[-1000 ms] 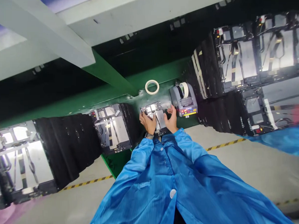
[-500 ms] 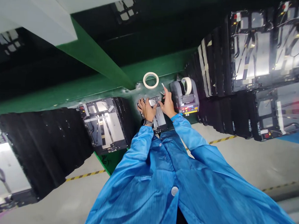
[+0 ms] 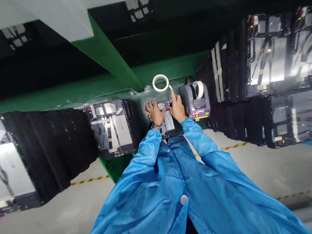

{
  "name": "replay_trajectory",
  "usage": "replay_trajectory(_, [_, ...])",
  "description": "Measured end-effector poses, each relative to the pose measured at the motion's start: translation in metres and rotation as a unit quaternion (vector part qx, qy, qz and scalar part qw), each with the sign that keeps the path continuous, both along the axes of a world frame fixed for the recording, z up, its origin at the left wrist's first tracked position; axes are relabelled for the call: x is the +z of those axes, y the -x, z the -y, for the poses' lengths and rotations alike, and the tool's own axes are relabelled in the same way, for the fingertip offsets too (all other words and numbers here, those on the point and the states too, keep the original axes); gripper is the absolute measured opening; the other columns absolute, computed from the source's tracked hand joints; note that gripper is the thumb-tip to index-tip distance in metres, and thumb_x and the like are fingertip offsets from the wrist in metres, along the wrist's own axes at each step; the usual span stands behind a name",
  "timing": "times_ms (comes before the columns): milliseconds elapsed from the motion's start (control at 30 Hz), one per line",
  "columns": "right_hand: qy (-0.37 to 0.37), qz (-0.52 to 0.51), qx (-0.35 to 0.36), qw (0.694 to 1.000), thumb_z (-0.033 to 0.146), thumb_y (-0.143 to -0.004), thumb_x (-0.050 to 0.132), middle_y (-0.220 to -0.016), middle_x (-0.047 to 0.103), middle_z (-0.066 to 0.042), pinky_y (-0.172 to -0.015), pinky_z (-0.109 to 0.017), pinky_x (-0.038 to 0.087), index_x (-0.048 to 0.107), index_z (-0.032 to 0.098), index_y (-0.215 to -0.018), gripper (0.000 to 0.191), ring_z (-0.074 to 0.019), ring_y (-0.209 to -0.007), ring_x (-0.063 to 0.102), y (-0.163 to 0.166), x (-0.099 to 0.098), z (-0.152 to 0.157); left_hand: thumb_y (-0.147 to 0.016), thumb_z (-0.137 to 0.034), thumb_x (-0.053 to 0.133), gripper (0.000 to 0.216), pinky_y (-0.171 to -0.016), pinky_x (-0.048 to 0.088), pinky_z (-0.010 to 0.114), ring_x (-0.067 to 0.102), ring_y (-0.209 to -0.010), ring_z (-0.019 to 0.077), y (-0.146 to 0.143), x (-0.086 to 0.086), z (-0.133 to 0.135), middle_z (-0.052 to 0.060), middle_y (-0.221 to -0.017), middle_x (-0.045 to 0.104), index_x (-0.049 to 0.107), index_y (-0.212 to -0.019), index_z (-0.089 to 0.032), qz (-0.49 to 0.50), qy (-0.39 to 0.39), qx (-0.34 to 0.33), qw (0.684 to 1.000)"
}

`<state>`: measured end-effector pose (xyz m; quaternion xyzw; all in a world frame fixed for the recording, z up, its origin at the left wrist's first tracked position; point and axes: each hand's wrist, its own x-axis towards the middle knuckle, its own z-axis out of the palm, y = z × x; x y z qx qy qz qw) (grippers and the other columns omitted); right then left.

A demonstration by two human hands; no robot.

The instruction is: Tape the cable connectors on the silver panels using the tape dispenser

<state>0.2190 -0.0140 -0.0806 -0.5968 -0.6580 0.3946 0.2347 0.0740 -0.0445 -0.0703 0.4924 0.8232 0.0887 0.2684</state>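
My left hand lies with its fingers spread over the upper left of a dark-framed electronic panel with a silvery middle, lying on the green bench in front of me. My right hand is at the panel's upper right, its thumb by the top edge and its index finger stretched forward. A short white strip of tape sticks to that index fingertip. Just beyond the hands lies a cream roll of tape. Right of my right hand stands a grey tape dispenser with a roll in it.
Rows of similar black-framed panels stand at the left and right. A green post slants down to the bench beyond my hands. Yellow-black striped tape marks the grey floor.
The view has shifted slightly, moving the scene a little rightward. My left hand stays on the panel. The right index finger still carries the tape strip, with its tip now nearer the tape roll.
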Motion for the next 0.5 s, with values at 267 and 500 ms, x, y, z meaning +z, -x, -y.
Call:
replay_trajectory(267, [-0.012, -0.045, -0.053, 0.997, 0.032, -0.104, 0.056, -0.135, 0.063, -0.012, -0.114, -0.052, 0.054, 0.015, 0.029, -0.173, 0.081, -0.0281, -0.119, 0.066, -0.006, 0.025, 0.005, -0.08, -0.043, 0.085, 0.07, -0.129, 0.018, 0.065, 0.026, -0.161, 0.0385, 0.003, -0.003, -0.011, 0.019, -0.166, 0.042, 0.059, -0.141, -0.023, -0.014, 0.02, 0.029, 0.999])
replay_trajectory(500, [0.061, -0.007, 0.11, 0.992, 0.01, -0.086, 0.064, -0.099, 0.075, -0.005, -0.103, -0.046, 0.058, 0.026, 0.021, -0.171, 0.094, -0.0252, -0.089, 0.072, -0.006, 0.02, -0.008, -0.074, -0.041, 0.092, 0.081, -0.127, 0.018, 0.069, 0.026, -0.161, 0.0409, 0.008, 0.001, -0.025, 0.023, -0.167, 0.037, 0.054, -0.143, -0.021, -0.012, 0.043, 0.032, 0.998])
